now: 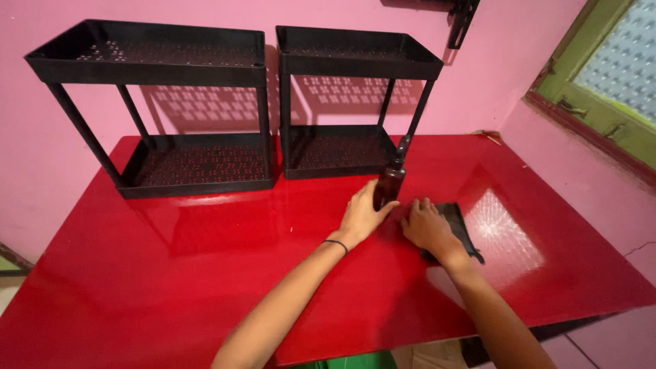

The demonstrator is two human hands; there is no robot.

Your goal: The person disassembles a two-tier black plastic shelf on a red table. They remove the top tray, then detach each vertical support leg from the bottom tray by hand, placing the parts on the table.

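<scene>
A person's two bare arms reach across a glossy red tabletop [171,273]. The left hand [361,215] wraps its fingers [384,208] around a small dark brown bottle [388,186] that stands upright on the tabletop, its long axis vertical and its narrow dark cap pointing up. The bottle stands at the far end of that hand, just in front of the right-hand black two-tier rack [355,102]; a second matching rack [157,109] stands to its left. The right hand [429,227] lies flat, fingers together, pressing on a dark flat pouch [456,222], possibly cloth, just right of the bottle. The left hand is the one on the bottle.
</scene>
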